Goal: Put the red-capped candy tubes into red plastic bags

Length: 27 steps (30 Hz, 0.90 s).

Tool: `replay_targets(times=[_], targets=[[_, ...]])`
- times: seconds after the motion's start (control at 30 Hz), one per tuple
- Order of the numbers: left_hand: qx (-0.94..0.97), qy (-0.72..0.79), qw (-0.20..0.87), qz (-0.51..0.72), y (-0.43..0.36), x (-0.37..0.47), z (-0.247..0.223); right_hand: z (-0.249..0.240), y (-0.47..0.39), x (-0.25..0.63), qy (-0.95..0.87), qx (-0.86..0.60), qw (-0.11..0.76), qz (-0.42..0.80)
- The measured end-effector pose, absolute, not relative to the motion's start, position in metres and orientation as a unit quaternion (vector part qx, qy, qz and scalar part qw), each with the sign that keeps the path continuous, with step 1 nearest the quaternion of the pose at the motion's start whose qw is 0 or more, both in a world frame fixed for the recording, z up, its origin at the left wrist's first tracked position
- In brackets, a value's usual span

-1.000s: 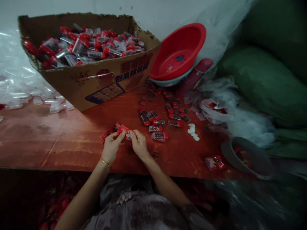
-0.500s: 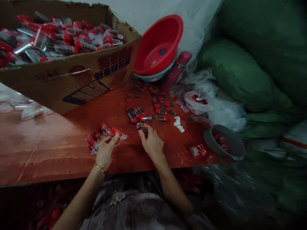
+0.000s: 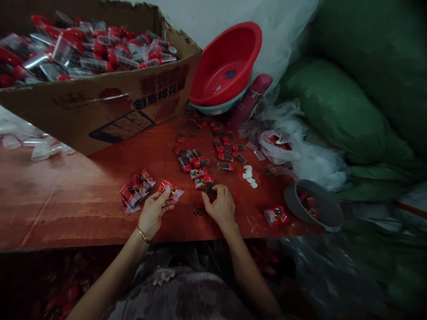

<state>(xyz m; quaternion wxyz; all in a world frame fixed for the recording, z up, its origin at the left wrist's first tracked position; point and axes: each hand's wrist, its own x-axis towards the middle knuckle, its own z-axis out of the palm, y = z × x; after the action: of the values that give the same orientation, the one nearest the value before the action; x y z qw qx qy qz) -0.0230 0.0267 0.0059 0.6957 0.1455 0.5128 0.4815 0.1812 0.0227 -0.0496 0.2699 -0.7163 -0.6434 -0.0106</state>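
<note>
My left hand pinches a small red printed packet with a clear lower end, between thumb and fingers. Just left of it lies a loose pile of similar red packets. My right hand is curled, its thumb and fingertips at either side of a small clear tube with a red cap and dark contents. Against that tube lies another tube with a red and yellow label. Several more red-capped tubes are clustered behind. Small dark rings rest on the tabletop between my hands.
A big cardboard box of red-capped tubes stands back left, beside clear plastic cups. At the back are a red basin and a pink flask. White pieces, a lone packet and a grey bowl lie rightward.
My right hand has shifted right and slightly toward me, leaving a labelled tube lying where its fingers were. My left hand has moved a little right with its packet, away from the pile.
</note>
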Motion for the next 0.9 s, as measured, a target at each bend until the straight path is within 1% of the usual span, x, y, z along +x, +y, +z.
replay_targets(times=[0.13, 0.33, 0.4, 0.47, 0.53, 0.57, 0.63, 0.73, 0.8, 0.9], targets=[[0.142, 0.511, 0.698, 0.481, 0.027, -0.023, 0.007, -0.045, 0.03, 0.179, -0.612, -0.751, 0.248, -0.01], [0.13, 0.507, 0.704, 0.48, 0.028, -0.03, 0.003, -0.048, 0.026, 0.188, -0.693, -0.7, 0.172, -0.015], [0.127, 0.496, 0.712, 0.48, 0.029, -0.031, 0.002, -0.051, 0.022, 0.191, -0.702, -0.69, 0.177, -0.026], [0.127, 0.484, 0.722, 0.478, 0.03, -0.032, 0.002, -0.052, 0.018, 0.192, -0.691, -0.693, 0.204, -0.019], [0.127, 0.475, 0.729, 0.477, 0.03, -0.032, 0.003, -0.045, 0.012, 0.19, -0.676, -0.694, 0.247, 0.027], [0.128, 0.471, 0.731, 0.477, 0.03, -0.032, 0.003, -0.039, 0.008, 0.187, -0.673, -0.685, 0.271, 0.071], [0.132, 0.47, 0.73, 0.478, 0.028, -0.031, 0.005, -0.022, -0.001, 0.178, -0.677, -0.638, 0.314, 0.19], [0.158, 0.475, 0.722, 0.478, 0.025, -0.031, 0.007, 0.002, -0.013, 0.16, -0.676, -0.549, 0.347, 0.348], [0.187, 0.477, 0.715, 0.476, 0.023, -0.032, 0.009, 0.012, -0.017, 0.15, -0.661, -0.527, 0.357, 0.399], [0.215, 0.473, 0.718, 0.463, 0.022, -0.034, 0.011, 0.014, -0.015, 0.142, -0.633, -0.527, 0.364, 0.435]])
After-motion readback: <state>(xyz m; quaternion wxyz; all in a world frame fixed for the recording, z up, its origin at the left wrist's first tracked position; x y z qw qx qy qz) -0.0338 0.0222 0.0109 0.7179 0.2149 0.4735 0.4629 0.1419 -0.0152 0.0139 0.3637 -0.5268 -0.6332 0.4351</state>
